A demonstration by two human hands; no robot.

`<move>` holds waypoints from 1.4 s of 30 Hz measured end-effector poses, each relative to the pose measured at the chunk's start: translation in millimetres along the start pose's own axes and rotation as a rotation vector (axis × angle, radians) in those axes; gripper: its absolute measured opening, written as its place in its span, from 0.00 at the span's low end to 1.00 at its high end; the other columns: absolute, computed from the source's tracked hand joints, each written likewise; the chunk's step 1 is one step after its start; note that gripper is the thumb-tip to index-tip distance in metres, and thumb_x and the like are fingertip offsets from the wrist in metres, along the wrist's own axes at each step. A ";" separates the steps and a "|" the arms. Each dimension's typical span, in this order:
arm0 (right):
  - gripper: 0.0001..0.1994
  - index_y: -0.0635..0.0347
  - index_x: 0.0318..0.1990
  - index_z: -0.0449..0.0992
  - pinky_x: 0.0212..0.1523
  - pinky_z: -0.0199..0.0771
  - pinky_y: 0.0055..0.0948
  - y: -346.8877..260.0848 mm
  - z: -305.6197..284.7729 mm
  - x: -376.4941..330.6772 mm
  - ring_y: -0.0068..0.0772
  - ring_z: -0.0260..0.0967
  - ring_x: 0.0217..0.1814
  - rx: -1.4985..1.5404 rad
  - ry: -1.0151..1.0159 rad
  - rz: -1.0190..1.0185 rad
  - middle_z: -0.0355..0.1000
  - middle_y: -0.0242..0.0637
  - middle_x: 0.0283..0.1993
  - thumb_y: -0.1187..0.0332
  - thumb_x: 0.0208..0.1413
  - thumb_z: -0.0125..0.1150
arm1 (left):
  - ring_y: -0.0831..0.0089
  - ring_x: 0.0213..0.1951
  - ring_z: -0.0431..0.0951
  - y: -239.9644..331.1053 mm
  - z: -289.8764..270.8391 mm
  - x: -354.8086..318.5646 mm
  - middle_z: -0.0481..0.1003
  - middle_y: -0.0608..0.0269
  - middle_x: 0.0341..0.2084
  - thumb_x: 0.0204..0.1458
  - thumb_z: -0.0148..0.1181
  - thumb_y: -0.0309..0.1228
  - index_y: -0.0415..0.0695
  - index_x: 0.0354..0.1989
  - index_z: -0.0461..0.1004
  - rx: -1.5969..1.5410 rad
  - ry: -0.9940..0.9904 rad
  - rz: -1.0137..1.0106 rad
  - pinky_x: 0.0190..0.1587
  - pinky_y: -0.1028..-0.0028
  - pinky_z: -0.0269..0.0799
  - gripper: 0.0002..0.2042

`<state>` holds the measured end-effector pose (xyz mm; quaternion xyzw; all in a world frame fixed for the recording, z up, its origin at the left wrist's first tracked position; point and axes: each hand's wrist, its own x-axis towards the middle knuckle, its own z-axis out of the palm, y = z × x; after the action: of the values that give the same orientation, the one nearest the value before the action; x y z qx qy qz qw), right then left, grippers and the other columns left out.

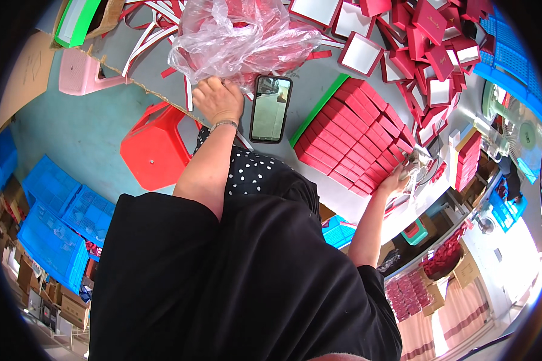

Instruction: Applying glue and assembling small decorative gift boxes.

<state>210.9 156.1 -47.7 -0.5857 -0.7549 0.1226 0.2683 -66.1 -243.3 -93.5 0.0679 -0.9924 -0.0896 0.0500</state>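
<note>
Right now the crumpled clear plastic bag w/ red stuff inside (235,39) sits on the grey tabletop (310,96); left hand (218,99) pinches its lower edge, fingers curled, wrist bent. Black phone (270,109) lies just right of that grip; a tug could knock it. Right hand (396,179) touches stacked red boxes (355,141), arm outstretched; grip: can't tell.
</note>
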 end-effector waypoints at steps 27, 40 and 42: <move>0.20 0.61 0.41 0.76 0.40 0.68 0.39 -7.8 -1.3 -2.2 0.40 0.71 0.33 0.014 -0.017 0.019 0.75 0.42 0.32 0.54 0.48 0.61 | 0.55 0.36 0.66 -3.5 7.2 -1.0 0.67 0.53 0.31 0.42 0.51 0.37 0.44 0.28 0.66 0.012 0.071 0.018 0.40 0.58 0.58 0.10; 0.20 0.64 0.47 0.73 0.44 0.67 0.36 -8.9 -6.0 -0.1 0.38 0.71 0.39 -0.088 -0.079 0.050 0.75 0.43 0.41 0.61 0.50 0.61 | 0.55 0.37 0.66 -4.3 7.0 -1.6 0.67 0.53 0.31 0.42 0.51 0.37 0.45 0.28 0.66 -0.006 0.065 0.013 0.41 0.58 0.58 0.10; 0.21 0.63 0.45 0.75 0.43 0.67 0.39 -7.3 -2.5 -1.8 0.41 0.71 0.38 -0.026 -0.039 0.015 0.75 0.44 0.38 0.56 0.49 0.60 | 0.55 0.37 0.66 -4.1 7.7 -2.0 0.67 0.53 0.31 0.42 0.52 0.37 0.45 0.28 0.66 0.003 0.066 0.015 0.41 0.58 0.58 0.10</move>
<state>206.6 152.0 -42.4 -0.5923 -0.7571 0.1264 0.2450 -64.4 -245.8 -102.0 0.0634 -0.9908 -0.0855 0.0834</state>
